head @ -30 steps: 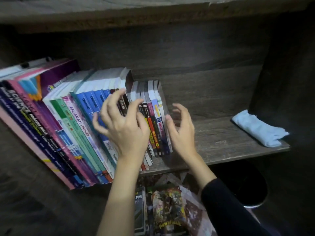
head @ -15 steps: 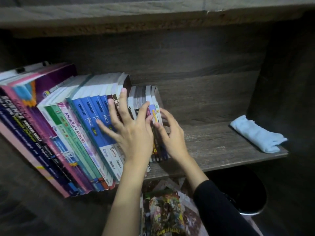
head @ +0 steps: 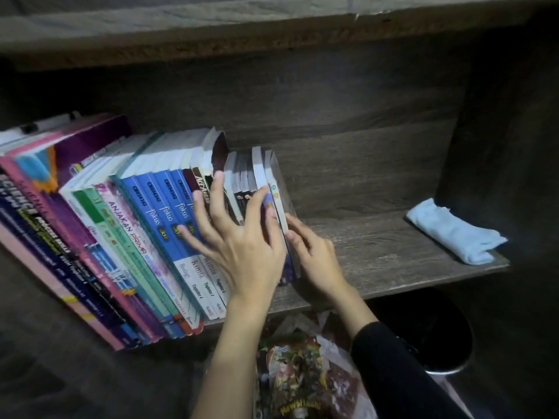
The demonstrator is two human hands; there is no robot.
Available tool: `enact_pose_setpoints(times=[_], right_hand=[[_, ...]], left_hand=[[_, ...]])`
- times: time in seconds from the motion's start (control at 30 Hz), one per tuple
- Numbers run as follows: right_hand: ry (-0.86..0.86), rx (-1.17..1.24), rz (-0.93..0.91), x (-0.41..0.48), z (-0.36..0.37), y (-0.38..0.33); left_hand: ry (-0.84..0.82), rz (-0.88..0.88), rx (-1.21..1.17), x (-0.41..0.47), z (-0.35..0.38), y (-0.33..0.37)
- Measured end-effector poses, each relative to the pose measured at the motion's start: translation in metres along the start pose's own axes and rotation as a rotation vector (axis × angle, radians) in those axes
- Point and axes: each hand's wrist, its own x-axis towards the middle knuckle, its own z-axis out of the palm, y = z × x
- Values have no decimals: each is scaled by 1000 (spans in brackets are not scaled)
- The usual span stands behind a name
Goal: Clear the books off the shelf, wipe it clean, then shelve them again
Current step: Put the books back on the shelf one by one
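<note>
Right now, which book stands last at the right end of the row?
The thin white-spined book with a green dot; the right hand touches its cover.

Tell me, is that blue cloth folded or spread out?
Folded: the cloth lies as a compact bundle on the shelf, right end.

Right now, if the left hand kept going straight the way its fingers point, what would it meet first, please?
The spines of the blue Fokus books and the small paperbacks: the left hand points up into the row, fingers spread over them. They seem in contact, though depth is unclear.
</note>
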Motion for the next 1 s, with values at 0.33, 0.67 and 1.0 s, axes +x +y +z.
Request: enact_pose_setpoints(times=[0.33,0.67,1.0], right_hand=[[-33,-90,-34,-8,1,0],[-42,-111,3,-8,-3,-6],[-3,-68,-23,-10,0,-6]], left_hand=[[27,4,-323,-7,-8,11],[58,-155,-523,-6,-26,17],[-266,-458,-513,-36,-27,28]])
